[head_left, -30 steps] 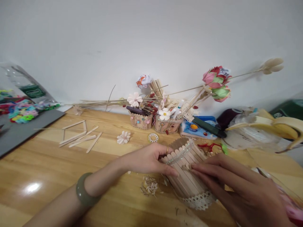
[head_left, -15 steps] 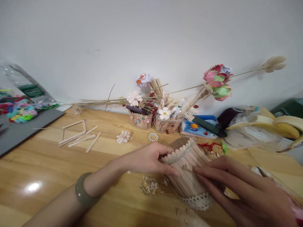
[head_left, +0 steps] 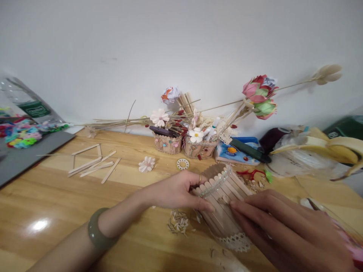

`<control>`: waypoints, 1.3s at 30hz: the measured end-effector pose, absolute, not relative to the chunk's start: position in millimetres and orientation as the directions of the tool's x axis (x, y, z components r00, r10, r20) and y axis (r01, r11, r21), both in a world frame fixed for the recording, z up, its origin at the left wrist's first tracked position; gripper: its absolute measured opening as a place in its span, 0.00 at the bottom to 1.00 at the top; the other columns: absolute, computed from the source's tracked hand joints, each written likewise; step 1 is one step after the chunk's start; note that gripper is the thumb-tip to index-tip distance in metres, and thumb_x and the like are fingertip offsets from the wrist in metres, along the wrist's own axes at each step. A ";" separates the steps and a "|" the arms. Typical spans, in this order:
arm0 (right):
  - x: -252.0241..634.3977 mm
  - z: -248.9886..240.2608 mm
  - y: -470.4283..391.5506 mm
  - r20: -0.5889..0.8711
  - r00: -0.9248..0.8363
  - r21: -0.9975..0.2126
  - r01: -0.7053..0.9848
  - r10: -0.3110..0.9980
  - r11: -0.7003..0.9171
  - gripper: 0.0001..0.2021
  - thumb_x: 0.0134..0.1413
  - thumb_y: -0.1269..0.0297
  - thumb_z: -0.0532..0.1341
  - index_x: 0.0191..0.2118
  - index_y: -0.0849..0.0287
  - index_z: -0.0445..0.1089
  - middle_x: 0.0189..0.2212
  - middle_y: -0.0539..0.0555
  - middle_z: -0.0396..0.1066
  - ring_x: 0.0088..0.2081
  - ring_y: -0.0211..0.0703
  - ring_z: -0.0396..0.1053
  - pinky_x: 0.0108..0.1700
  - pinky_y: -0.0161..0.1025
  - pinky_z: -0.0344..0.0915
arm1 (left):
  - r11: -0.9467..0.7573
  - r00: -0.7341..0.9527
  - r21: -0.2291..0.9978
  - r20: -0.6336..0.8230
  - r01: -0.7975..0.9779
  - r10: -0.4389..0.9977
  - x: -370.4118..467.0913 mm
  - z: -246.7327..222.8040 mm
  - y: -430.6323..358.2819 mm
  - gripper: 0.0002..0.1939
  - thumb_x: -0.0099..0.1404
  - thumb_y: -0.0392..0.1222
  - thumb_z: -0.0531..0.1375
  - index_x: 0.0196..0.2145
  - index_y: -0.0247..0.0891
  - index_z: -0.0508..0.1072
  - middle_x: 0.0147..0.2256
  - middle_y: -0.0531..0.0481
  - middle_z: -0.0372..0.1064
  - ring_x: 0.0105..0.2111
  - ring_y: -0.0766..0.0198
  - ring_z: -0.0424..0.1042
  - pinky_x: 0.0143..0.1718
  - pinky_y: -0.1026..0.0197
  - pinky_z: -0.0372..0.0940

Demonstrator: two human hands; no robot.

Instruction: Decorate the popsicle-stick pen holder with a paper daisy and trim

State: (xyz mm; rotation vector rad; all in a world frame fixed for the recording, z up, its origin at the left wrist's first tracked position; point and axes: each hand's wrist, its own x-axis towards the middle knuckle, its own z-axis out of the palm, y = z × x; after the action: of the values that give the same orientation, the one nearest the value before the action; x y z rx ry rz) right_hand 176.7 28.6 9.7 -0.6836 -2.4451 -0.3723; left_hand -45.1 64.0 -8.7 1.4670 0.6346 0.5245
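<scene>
A cup-shaped holder of pale wooden sticks leans tilted above the table, with a glittery band near its rim and white lace round its base. My left hand grips it at the rim, thumb on the outside and fingers hidden behind. The fingertips of my right hand are pinched together against its side, beside a small pale piece on the sticks. Whether the right fingertips hold anything is too small to tell. Below my left hand lies a heap of small pale seeds or shells.
Loose sticks lie at the left, near a grey laptop. Behind stand two small decorated baskets with flowers. A tissue pack, a green-handled tool and tape rolls are at the right.
The view has shifted slightly. My right fingertips have moved a little left along the holder's side, beside the small pale piece; my left hand keeps its grip.
</scene>
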 end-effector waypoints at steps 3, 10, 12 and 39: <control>179.4 10.7 26.5 0.609 -0.698 0.128 0.555 0.377 0.822 0.06 0.61 0.72 0.53 0.39 0.60 0.67 0.27 0.51 0.68 0.27 0.33 0.65 0.24 0.31 0.60 | 0.066 0.737 0.996 -0.093 0.066 0.670 -44.8 -9.2 63.7 0.08 0.53 0.39 0.64 0.32 0.35 0.72 0.27 0.57 0.66 0.27 0.70 0.63 0.32 0.67 0.61; 187.7 6.9 26.4 0.554 -0.754 0.146 0.505 0.353 0.851 0.10 0.61 0.74 0.51 0.44 0.62 0.67 0.29 0.54 0.68 0.30 0.39 0.65 0.25 0.36 0.59 | 0.079 0.741 0.996 -0.090 0.050 0.666 -44.3 -11.3 63.5 0.10 0.53 0.40 0.64 0.33 0.35 0.72 0.29 0.56 0.68 0.28 0.70 0.64 0.34 0.66 0.63; 186.3 5.0 26.9 0.566 -0.745 0.139 0.507 0.352 0.850 0.10 0.60 0.74 0.51 0.43 0.62 0.67 0.29 0.54 0.68 0.30 0.39 0.65 0.26 0.35 0.61 | 0.085 0.741 0.995 -0.092 0.047 0.665 -44.5 -11.2 63.3 0.10 0.53 0.40 0.64 0.33 0.34 0.72 0.29 0.56 0.68 0.28 0.70 0.64 0.35 0.66 0.63; 183.1 -4.3 22.0 0.592 -0.684 -0.004 0.527 0.427 0.850 0.09 0.60 0.73 0.52 0.44 0.64 0.67 0.32 0.55 0.68 0.31 0.36 0.66 0.28 0.33 0.65 | 0.137 0.721 0.990 -0.093 -0.003 0.687 -40.9 -10.7 56.5 0.11 0.52 0.37 0.61 0.35 0.34 0.70 0.29 0.55 0.63 0.28 0.69 0.60 0.30 0.67 0.58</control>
State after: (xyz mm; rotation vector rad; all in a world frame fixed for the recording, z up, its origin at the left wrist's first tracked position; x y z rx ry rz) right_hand 183.1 22.0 -4.3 -0.6928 -2.4255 -0.2222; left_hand -40.9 56.5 -10.7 1.3560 0.6251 0.5489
